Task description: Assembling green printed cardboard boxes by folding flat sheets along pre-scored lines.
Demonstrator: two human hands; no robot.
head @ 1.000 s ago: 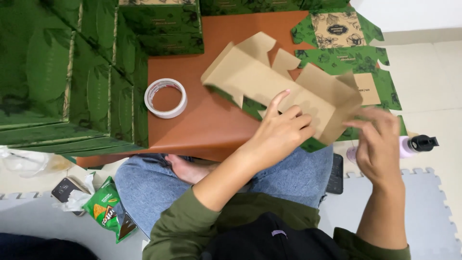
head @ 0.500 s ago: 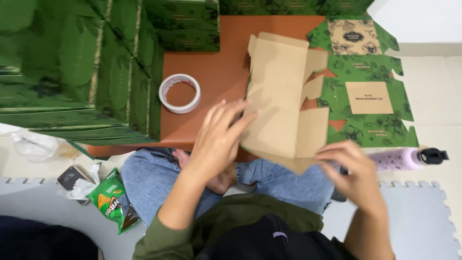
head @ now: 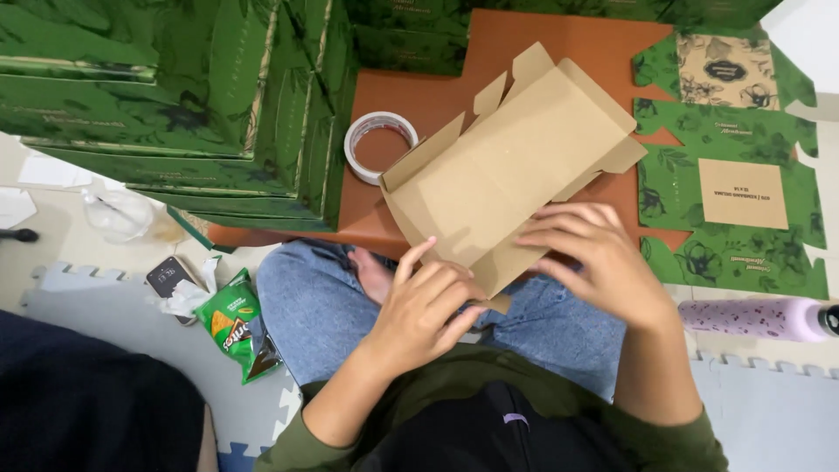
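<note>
Head view, person seated on floor mat, both hands on a half-folded cardboard box blank [head: 502, 179], brown inner side up. Blank lies partly on the low brown table [head: 524, 44], near end overhanging the table edge above the person's jeans-covered lap [head: 323, 306]. Long axis runs diagonally: near end at lower left by the hands, far end pointing up and right toward the flat green printed blanks [head: 730, 166]. Side flaps stand up along the upper-left edge, small tabs stick out at the far end. Left hand [head: 428, 306] is at the near lower corner of the blank, thumb raised against the cardboard, fingers curled under the edge, so grasping it. Right hand [head: 603, 258] rests on the near right part of the blank, fingers spread and pressing flat on top, thumb side hidden, so whether it pinches the edge cannot be told. Tape roll [head: 380, 144] lies on the table just beside the blank's left edge, looks apart but close. Stack of assembled green boxes [head: 175, 105] takes up the upper left, edge of stack on the table. Lilac bottle [head: 756, 316] lies on its side on the floor to the right, near the right forearm. Green snack bag [head: 234, 322] and a phone [head: 170, 278] with crumpled paper lie on the mat left of the knee.
</note>
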